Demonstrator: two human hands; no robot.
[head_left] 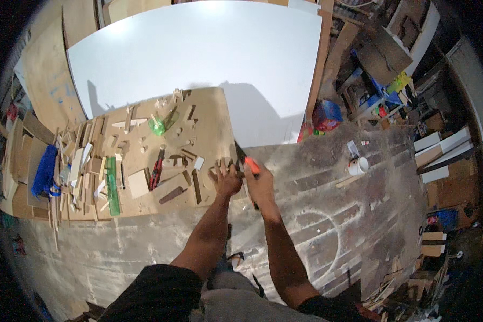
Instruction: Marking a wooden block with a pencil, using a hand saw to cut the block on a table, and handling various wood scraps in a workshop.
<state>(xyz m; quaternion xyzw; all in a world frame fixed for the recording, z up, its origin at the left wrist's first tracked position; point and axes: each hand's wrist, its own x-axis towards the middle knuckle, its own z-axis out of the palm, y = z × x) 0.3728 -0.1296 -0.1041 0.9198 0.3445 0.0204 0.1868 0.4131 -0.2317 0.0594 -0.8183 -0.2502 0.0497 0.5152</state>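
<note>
Gripped in my right hand [260,185] is a handsaw [251,165] with an orange and black handle; its dark blade points forward past the worktable's right edge. Close beside it, my left hand [226,180] bears down on a small piece of wood [235,162] at that edge, fingers curved over it and partly hiding it. The blade's contact with the wood cannot be made out. On the worktable [206,126], left of my hands, lie a small white block [198,163], a dark brown wood strip [173,195] and red-handled pliers or a similar tool [157,169].
Wood offcuts [83,166], a green strip [112,185], a green plastic item [156,125] and blue netting [44,170] lie leftward. A large white board [198,48] stands behind the table. A white bucket [358,166] sits on the stained floor [327,214] at right.
</note>
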